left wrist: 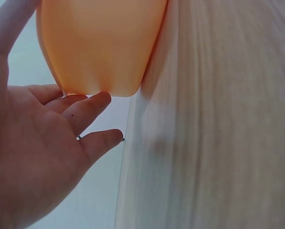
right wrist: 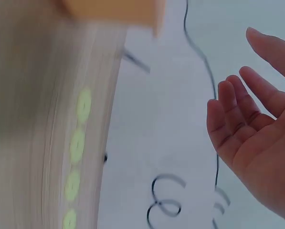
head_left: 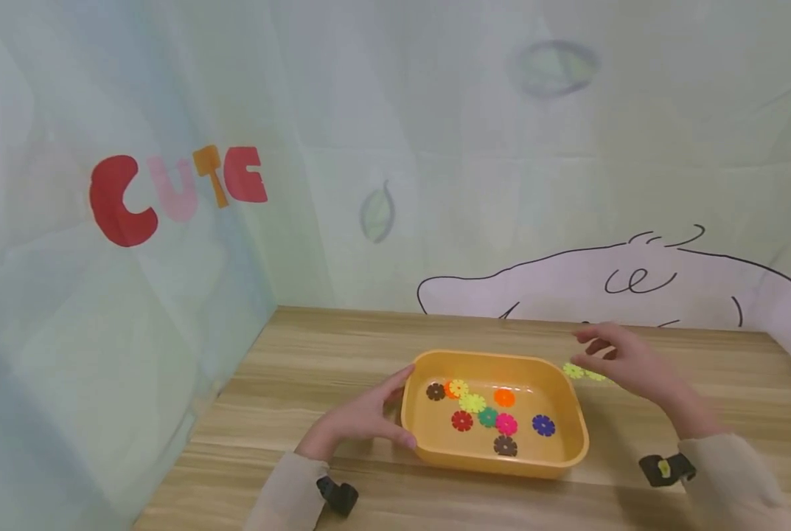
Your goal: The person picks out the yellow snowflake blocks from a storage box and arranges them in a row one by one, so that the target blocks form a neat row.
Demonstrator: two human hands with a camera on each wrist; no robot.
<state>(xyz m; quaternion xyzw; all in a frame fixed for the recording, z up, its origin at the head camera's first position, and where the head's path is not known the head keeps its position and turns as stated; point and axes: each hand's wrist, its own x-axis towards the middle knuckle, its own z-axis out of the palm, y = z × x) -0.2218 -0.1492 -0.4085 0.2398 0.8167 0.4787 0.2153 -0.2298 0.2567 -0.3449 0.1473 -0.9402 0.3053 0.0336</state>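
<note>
A yellow-orange plastic basin [head_left: 495, 464] sits on the wooden table, with several colored notched flower discs [head_left: 462, 421] scattered on its floor. My left hand [head_left: 362, 417] touches the basin's left end, thumb near the front corner and fingers toward the back one. In the left wrist view, fairly straight fingers of that hand [left wrist: 42, 138] rest against the basin wall [left wrist: 99, 43]. Raised beyond the basin's right end, my right hand [head_left: 627, 365] has loosely bent fingers holding nothing. Behind it lie yellow-green flower discs [head_left: 573, 371], partly hidden; the right wrist view shows several in a row [right wrist: 77, 145].
The wooden table [head_left: 289, 361] ends at a pale fabric backdrop [head_left: 315, 184] with a line-drawn animal head. Another fabric wall on the left carries colored letters [head_left: 124, 200]. Each wrist wears a black strap [head_left: 337, 495].
</note>
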